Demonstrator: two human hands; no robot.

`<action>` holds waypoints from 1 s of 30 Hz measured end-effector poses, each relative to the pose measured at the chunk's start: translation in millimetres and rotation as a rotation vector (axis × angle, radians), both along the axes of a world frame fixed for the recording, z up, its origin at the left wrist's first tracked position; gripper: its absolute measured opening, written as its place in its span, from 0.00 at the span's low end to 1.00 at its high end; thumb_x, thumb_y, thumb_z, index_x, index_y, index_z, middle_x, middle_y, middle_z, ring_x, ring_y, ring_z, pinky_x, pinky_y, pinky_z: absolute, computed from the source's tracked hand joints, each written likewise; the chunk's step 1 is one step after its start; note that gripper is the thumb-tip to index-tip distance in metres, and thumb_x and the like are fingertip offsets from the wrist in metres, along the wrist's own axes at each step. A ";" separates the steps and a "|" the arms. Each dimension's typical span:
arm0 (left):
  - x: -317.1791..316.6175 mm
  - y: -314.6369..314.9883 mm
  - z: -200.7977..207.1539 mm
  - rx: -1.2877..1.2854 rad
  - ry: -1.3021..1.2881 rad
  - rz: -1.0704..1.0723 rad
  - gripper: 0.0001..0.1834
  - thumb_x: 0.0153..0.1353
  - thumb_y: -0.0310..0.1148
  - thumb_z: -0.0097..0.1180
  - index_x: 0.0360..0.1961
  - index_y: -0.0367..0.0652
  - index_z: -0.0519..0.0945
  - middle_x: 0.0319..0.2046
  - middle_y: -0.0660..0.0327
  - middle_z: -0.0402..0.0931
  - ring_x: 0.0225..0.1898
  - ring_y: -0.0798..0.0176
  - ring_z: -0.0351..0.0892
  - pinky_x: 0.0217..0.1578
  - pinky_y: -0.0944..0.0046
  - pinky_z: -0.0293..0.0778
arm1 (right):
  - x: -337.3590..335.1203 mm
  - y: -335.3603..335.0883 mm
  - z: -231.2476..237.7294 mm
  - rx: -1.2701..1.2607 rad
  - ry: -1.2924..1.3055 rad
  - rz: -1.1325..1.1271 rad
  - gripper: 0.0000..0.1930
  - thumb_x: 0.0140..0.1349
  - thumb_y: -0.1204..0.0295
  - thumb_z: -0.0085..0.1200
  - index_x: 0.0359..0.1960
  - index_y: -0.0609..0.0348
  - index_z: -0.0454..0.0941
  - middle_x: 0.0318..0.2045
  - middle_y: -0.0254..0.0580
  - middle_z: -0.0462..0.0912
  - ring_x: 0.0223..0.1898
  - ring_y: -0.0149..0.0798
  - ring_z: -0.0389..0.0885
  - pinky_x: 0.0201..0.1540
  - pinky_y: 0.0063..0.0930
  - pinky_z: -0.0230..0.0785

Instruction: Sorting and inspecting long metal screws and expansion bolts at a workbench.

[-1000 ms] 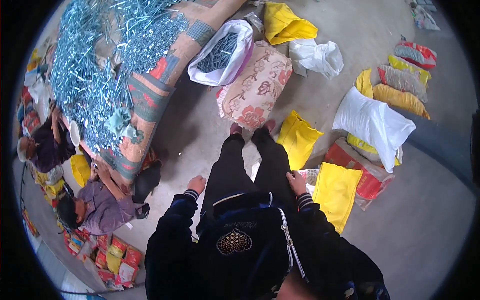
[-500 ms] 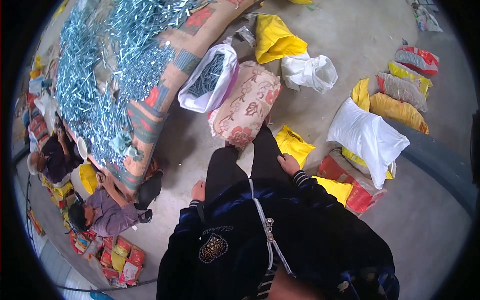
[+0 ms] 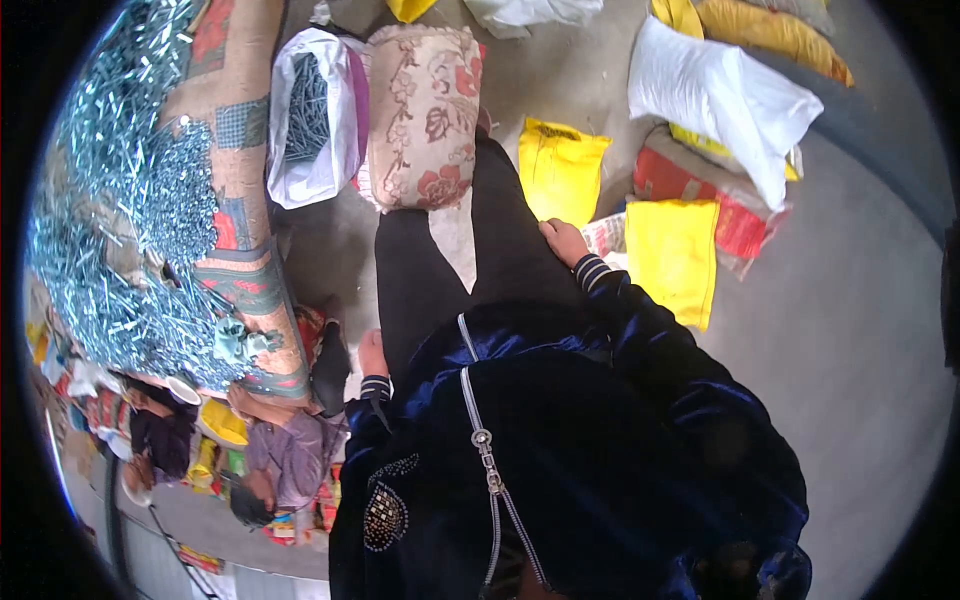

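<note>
My right hand rests against the outer side of my right thigh, thumb showing and fingers loosely bent, with nothing visible in it. Low beside my left thigh hangs my left hand; its fingers are mostly hidden. Ahead of my knees lies a floral cushion, what supports it being out of sight. Touching its left side, an open white woven sack holds many thin metal rods or bolts. A yellow bag lies on the floor just beyond my right hand, and another yellow bag is to its right.
To the left, a quilt-covered work surface bears heaps of shiny metal pieces. Two people sit along its near edge, one in a purple top. A full white sack lies on a red bag at right.
My view has swung right and downward, so the quilted surface, cushion and sacks sit further left or higher. Both hands stay beside my thighs.
</note>
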State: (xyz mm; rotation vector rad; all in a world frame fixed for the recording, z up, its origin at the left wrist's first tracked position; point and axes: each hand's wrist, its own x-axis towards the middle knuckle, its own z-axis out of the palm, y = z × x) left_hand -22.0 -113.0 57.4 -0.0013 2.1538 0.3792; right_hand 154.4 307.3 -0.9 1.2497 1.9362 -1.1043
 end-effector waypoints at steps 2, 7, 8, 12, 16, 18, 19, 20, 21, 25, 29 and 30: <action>-29.4 -16.1 -15.2 -0.007 -0.011 -0.136 0.15 0.64 0.39 0.44 0.35 0.37 0.77 0.30 0.47 0.78 0.35 0.43 0.77 0.38 0.52 0.72 | 8.3 -29.2 -2.0 -0.017 -0.068 -0.064 0.24 0.62 0.53 0.42 0.37 0.64 0.79 0.36 0.57 0.81 0.40 0.57 0.78 0.47 0.43 0.68; -81.3 -22.3 -54.2 0.007 -0.202 0.033 0.13 0.66 0.38 0.46 0.34 0.40 0.76 0.25 0.63 0.76 0.24 0.71 0.75 0.24 0.71 0.72 | 48.2 -69.0 -34.8 -0.099 -0.034 -0.481 0.21 0.60 0.54 0.48 0.36 0.62 0.79 0.33 0.57 0.81 0.39 0.56 0.79 0.43 0.42 0.69; -82.5 -10.0 -58.3 0.013 -0.211 -0.007 0.13 0.66 0.38 0.46 0.35 0.39 0.77 0.25 0.62 0.76 0.25 0.69 0.76 0.26 0.69 0.72 | 59.8 -67.8 -48.6 -0.057 -0.022 -0.512 0.21 0.59 0.54 0.50 0.36 0.64 0.79 0.32 0.58 0.81 0.38 0.56 0.79 0.41 0.41 0.70; -79.3 19.5 -84.6 -0.041 -0.047 -0.262 0.15 0.65 0.38 0.47 0.38 0.35 0.77 0.28 0.52 0.78 0.31 0.56 0.79 0.35 0.61 0.73 | 52.0 -44.7 -143.4 0.059 0.027 -0.571 0.17 0.59 0.62 0.54 0.36 0.67 0.78 0.24 0.41 0.82 0.23 0.31 0.79 0.28 0.24 0.71; -43.6 86.3 -135.0 -0.070 0.206 -0.382 0.18 0.64 0.39 0.49 0.45 0.33 0.75 0.41 0.45 0.76 0.43 0.43 0.75 0.45 0.54 0.70 | 25.5 5.7 -278.1 -0.021 0.025 -0.850 0.17 0.54 0.59 0.57 0.32 0.64 0.77 0.26 0.49 0.82 0.32 0.46 0.82 0.36 0.37 0.72; -22.2 119.7 -162.1 -0.151 0.209 -0.420 0.20 0.63 0.39 0.50 0.48 0.33 0.72 0.45 0.44 0.74 0.47 0.42 0.72 0.49 0.53 0.67 | 38.8 31.3 -338.8 0.212 -0.041 -0.345 0.16 0.55 0.59 0.57 0.31 0.63 0.76 0.25 0.45 0.81 0.25 0.41 0.81 0.32 0.32 0.73; -24.2 128.3 -160.6 -0.215 0.165 -0.415 0.20 0.63 0.38 0.50 0.50 0.33 0.71 0.47 0.44 0.73 0.49 0.42 0.71 0.51 0.53 0.66 | 32.4 29.5 -362.8 0.191 -0.058 -0.350 0.16 0.55 0.59 0.57 0.31 0.63 0.76 0.25 0.45 0.81 0.25 0.41 0.81 0.32 0.32 0.73; -31.1 128.0 -155.5 -0.216 0.174 -0.432 0.20 0.63 0.38 0.51 0.50 0.33 0.71 0.47 0.44 0.72 0.49 0.43 0.70 0.52 0.53 0.65 | 8.3 23.9 -386.0 0.268 -0.047 -0.284 0.17 0.54 0.58 0.58 0.32 0.62 0.77 0.27 0.46 0.82 0.27 0.45 0.81 0.34 0.36 0.73; -36.2 128.6 -150.4 -0.214 0.193 -0.443 0.20 0.63 0.38 0.51 0.50 0.33 0.71 0.47 0.45 0.72 0.50 0.44 0.70 0.53 0.53 0.64 | -11.9 18.4 -407.9 0.348 -0.024 -0.214 0.18 0.52 0.57 0.59 0.33 0.61 0.77 0.29 0.48 0.82 0.29 0.49 0.81 0.36 0.40 0.74; -32.8 134.7 -152.3 -0.229 0.113 -0.351 0.22 0.61 0.36 0.51 0.52 0.33 0.70 0.48 0.46 0.70 0.52 0.44 0.68 0.56 0.52 0.60 | -27.2 7.9 -481.4 0.449 -0.033 0.082 0.20 0.50 0.55 0.59 0.33 0.59 0.78 0.32 0.49 0.82 0.34 0.53 0.81 0.37 0.44 0.73; -30.9 133.9 -158.4 -0.250 0.084 -0.321 0.23 0.59 0.35 0.51 0.52 0.33 0.69 0.49 0.45 0.69 0.52 0.44 0.67 0.56 0.51 0.60 | -38.6 -10.4 -525.9 0.342 -0.495 -0.038 0.24 0.42 0.51 0.62 0.36 0.55 0.78 0.32 0.47 0.82 0.34 0.50 0.82 0.37 0.44 0.73; -31.5 131.6 -158.5 -0.226 0.077 -0.311 0.23 0.59 0.35 0.51 0.53 0.33 0.69 0.49 0.45 0.69 0.52 0.43 0.67 0.56 0.51 0.60 | -36.5 -9.2 -532.4 0.405 -0.473 -0.086 0.24 0.42 0.51 0.62 0.35 0.55 0.78 0.31 0.47 0.82 0.35 0.50 0.82 0.37 0.45 0.72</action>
